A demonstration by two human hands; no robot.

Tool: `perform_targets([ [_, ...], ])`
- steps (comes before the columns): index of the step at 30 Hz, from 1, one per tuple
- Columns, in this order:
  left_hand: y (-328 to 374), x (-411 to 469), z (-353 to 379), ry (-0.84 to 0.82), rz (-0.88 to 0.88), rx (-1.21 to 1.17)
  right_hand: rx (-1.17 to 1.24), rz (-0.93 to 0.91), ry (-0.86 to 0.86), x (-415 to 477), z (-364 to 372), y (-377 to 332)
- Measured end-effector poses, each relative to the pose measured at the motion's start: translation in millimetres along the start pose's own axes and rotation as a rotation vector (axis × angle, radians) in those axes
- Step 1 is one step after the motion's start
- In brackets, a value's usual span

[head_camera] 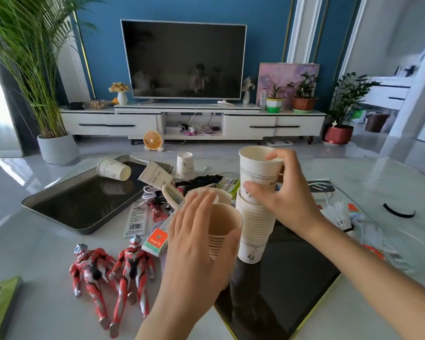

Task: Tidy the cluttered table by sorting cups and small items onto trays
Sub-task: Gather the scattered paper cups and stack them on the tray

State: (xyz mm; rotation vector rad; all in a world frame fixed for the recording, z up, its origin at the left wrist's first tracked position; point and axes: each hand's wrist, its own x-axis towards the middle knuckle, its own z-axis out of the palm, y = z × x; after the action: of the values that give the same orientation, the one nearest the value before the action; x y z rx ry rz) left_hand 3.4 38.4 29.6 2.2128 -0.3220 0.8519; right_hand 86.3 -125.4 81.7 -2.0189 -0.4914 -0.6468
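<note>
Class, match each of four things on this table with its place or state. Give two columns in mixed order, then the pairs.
1 red toy figures
2 cup in the metal tray
3 striped cup
4 top cup of the stack

A gripped by the right hand
B lying on its side
C face up on the tabletop
D held by the left hand

Pairs: 1-C, 2-B, 3-D, 4-A

Tall paper cup stack (254, 224) upright on black tray (295, 278)
</note>
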Motion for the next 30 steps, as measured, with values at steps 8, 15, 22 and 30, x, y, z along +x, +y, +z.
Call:
perform_targets([
  [8, -8, -2, 15, -0.029, 0.053, 0.101, -0.155, 0.011, -0.045, -14, 4, 13],
  [15, -11, -2, 19, -0.021, 0.085, 0.137, -0.519, -0.109, -0.246, -16, 0, 7],
  [22, -18, 2, 20, -0.003, 0.142, 0.228, -0.541, -0.096, -0.223, -11, 6, -4],
  [30, -13, 5, 15, -0.067, 0.077, 0.073, -0.539, -0.005, -0.400, 4, 11, -24],
])
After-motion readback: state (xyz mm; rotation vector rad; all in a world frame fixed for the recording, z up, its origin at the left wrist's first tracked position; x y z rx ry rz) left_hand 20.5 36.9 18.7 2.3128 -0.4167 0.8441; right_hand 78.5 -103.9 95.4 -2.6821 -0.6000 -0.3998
